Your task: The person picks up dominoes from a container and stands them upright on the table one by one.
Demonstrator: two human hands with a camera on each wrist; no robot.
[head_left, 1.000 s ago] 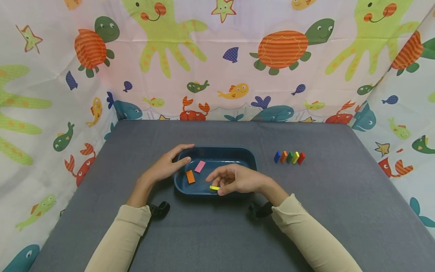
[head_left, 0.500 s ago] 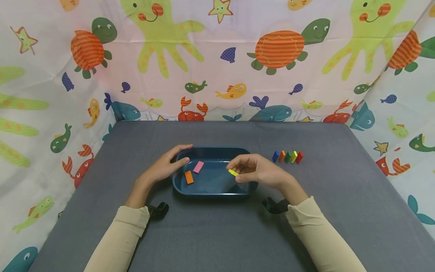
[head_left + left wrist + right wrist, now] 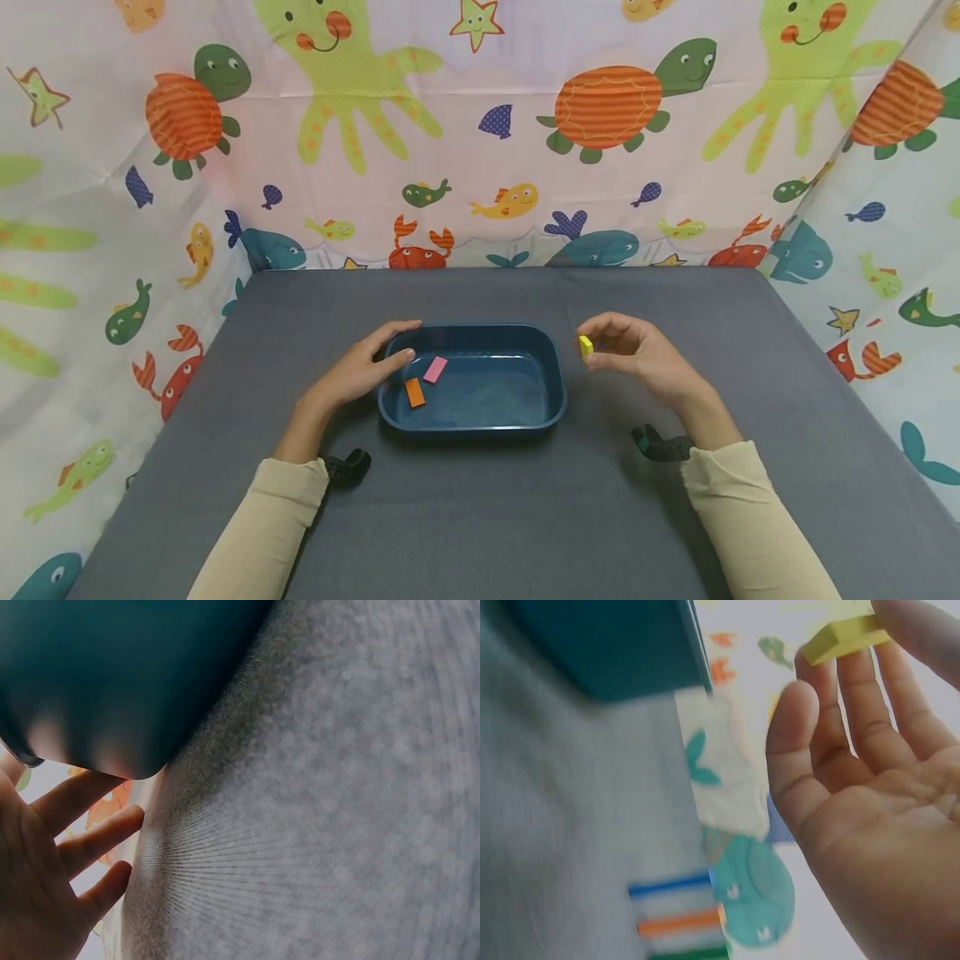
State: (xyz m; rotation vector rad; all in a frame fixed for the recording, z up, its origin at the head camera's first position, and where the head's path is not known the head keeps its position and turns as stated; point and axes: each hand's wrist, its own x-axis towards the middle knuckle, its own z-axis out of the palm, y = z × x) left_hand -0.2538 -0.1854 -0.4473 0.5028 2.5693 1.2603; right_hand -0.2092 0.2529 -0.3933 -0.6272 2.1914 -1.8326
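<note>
My right hand (image 3: pixel 645 358) pinches a yellow domino-like block (image 3: pixel 586 347) between thumb and fingertips, just right of the tray and raised over the table. The right wrist view shows the same yellow block (image 3: pixel 844 637) at the fingertips. At the left end of the dark blue tray (image 3: pixel 495 396), my left hand (image 3: pixel 363 367) rests with thumb and fingers extended along the rim. Its fingers (image 3: pixel 101 836) spread beside the tray wall (image 3: pixel 150 667) in the left wrist view. Inside the tray lie a pink block (image 3: pixel 435 370) and an orange block (image 3: pixel 415 392).
Standing blocks in a row, blue (image 3: pixel 671 885), orange (image 3: pixel 681 923) and green (image 3: pixel 694 953), show in the right wrist view; the right hand covers most of the row in the head view. A grey cloth (image 3: pixel 465 517) covers the table, with a patterned curtain (image 3: pixel 450 92) around it.
My right hand has lifted the yellow block out of the tray and carried it right, past the tray's right end, turning it more upright. My left hand has stayed at the rim.
</note>
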